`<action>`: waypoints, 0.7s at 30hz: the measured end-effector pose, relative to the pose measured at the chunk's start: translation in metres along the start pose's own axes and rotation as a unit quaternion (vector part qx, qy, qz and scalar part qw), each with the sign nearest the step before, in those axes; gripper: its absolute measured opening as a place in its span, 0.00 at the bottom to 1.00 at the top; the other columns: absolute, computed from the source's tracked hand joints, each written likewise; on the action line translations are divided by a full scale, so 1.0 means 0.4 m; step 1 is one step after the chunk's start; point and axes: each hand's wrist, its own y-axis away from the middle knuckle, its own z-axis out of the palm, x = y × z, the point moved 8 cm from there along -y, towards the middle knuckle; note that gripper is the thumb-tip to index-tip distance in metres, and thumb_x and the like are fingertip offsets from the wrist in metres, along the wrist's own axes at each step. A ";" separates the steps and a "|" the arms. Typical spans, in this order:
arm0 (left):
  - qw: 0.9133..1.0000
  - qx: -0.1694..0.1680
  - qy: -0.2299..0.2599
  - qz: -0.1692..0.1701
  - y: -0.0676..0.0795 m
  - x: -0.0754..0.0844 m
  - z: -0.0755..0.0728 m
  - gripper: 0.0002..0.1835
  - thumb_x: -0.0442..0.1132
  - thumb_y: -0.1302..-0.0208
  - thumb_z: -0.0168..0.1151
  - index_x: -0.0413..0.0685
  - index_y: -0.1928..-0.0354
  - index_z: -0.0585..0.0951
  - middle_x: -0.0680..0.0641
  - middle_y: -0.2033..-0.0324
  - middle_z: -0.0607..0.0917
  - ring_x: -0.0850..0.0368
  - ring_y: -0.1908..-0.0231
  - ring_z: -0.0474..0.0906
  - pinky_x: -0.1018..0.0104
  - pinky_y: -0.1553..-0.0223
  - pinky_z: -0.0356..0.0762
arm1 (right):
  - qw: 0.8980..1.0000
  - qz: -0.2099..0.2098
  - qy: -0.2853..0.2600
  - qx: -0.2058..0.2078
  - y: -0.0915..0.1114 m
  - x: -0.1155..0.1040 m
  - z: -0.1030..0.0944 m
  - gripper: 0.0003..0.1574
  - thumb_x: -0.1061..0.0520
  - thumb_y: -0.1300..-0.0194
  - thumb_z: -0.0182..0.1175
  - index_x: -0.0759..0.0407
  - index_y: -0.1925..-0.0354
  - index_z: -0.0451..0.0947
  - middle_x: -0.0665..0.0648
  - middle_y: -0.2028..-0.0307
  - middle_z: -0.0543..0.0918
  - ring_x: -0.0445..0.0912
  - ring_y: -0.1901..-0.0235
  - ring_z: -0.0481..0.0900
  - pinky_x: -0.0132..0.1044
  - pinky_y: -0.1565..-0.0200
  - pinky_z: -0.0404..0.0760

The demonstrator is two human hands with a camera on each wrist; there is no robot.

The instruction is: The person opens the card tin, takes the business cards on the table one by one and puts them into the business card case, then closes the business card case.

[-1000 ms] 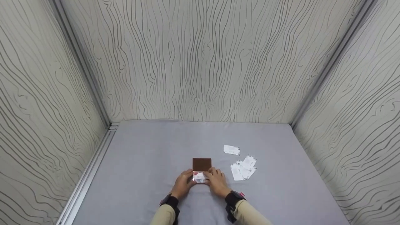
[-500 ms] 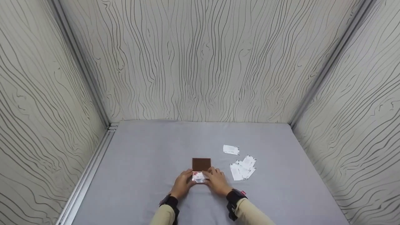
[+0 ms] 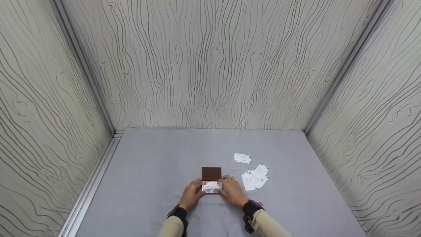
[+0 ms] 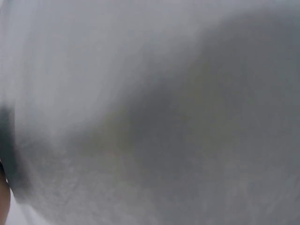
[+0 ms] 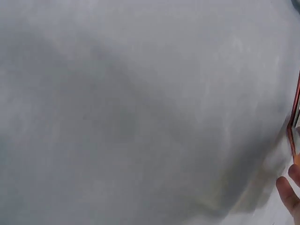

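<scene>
A brown card case [image 3: 211, 173] lies unfolded in front of me in the head view, its bare flap pointing away. In its near half sits a white card [image 3: 211, 186] with red floral print along the top. My left hand [image 3: 191, 195] holds the case's left edge between thumb and fingers. At the right edge, my right hand [image 3: 232, 192] grips the case the same way. Only a sliver of the left hand [image 4: 3, 199] enters the left wrist view. In the right wrist view, fingertips [image 5: 287, 191] appear beside the case's reddish edge [image 5: 291, 133].
Several white cards [image 3: 249, 182] overlap on the grey cloth-covered table [image 3: 158, 158] to the right of the case. One more white card [image 3: 242, 158] lies farther back. Wood-grain-patterned panels [image 3: 210, 65] enclose the table behind and at the sides.
My right hand has drawn back to the right, off the card's face, so more of the card shows. The left hand and the case stay nearly in place.
</scene>
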 end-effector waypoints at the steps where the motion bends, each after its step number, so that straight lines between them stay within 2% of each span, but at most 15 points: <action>1: 1.000 0.000 -0.004 0.002 0.000 -0.002 0.002 0.22 0.32 0.41 0.69 0.25 0.47 0.79 0.29 0.45 0.79 0.31 0.42 0.73 0.40 0.41 0.70 | 1.000 0.000 0.006 0.007 0.003 0.006 -0.003 0.18 0.56 0.38 0.67 0.59 0.50 0.80 0.58 0.53 0.76 0.55 0.55 0.74 0.50 0.57 0.76; 5: 1.000 0.004 -0.007 0.006 -0.001 -0.003 0.003 0.22 0.32 0.41 0.69 0.25 0.47 0.79 0.29 0.45 0.79 0.30 0.43 0.73 0.39 0.42 0.71 | 0.999 -0.002 0.026 0.034 0.017 0.029 -0.017 0.13 0.56 0.37 0.65 0.58 0.53 0.81 0.57 0.56 0.76 0.54 0.56 0.73 0.50 0.58 0.75; 10: 1.000 0.001 -0.005 -0.007 -0.002 -0.011 0.007 0.22 0.32 0.40 0.69 0.25 0.46 0.79 0.29 0.44 0.79 0.31 0.42 0.73 0.39 0.41 0.70 | 0.996 0.002 0.064 0.058 0.036 0.063 -0.027 0.11 0.55 0.36 0.65 0.56 0.56 0.81 0.57 0.57 0.76 0.54 0.56 0.73 0.49 0.58 0.75; 15: 1.000 -0.009 -0.014 -0.016 -0.002 -0.029 0.018 0.23 0.33 0.40 0.69 0.26 0.45 0.79 0.31 0.43 0.79 0.33 0.40 0.73 0.42 0.39 0.70 | 0.992 0.022 0.099 0.077 0.051 0.095 -0.044 0.08 0.56 0.37 0.66 0.56 0.59 0.81 0.56 0.58 0.77 0.53 0.57 0.74 0.47 0.60 0.75; 21: 1.000 -0.005 -0.013 -0.011 -0.001 -0.036 0.023 0.23 0.33 0.40 0.69 0.27 0.45 0.79 0.32 0.44 0.79 0.33 0.41 0.73 0.41 0.39 0.70 | 0.988 0.063 0.110 0.086 0.071 0.130 -0.069 0.07 0.57 0.39 0.66 0.58 0.63 0.80 0.58 0.61 0.76 0.55 0.59 0.73 0.51 0.60 0.73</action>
